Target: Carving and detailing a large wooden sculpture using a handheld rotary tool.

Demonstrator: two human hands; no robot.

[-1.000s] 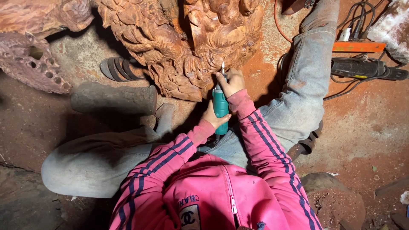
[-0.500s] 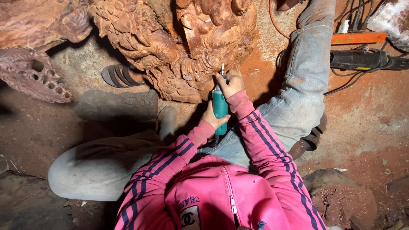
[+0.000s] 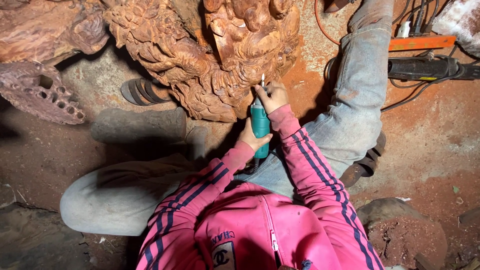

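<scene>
Tool mostly hidden by both fists, right hand gripping above left hand, long axis upright, bit tip pointing into carving.

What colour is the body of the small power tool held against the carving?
Teal green, with a thin metal bit at its tip: the handheld rotary carving tool, seen best in the head view.
</scene>
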